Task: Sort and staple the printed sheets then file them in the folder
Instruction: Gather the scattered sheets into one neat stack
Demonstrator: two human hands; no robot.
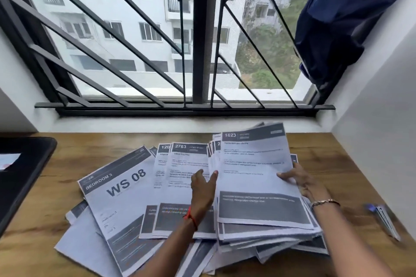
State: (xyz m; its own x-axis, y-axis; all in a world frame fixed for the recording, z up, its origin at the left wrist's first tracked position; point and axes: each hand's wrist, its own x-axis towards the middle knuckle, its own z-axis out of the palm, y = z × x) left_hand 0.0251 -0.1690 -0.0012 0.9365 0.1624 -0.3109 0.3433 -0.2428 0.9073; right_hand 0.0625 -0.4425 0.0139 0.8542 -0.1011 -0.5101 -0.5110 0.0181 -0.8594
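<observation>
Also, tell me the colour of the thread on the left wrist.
Red; the thread shows best in the head view.

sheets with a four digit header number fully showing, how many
2: sheet 1623 tops the right stack, its edge held by the right hand; sheet 2763 lies left of it, partly behind the left hand. Other headers are cut off, so more may be hidden.

Non-task items before me, each placed from the window grille: white ledge directly beneath it; wooden table below that; dark blue cloth bunched at its right end; white apartment block and green trees beyond it
</observation>
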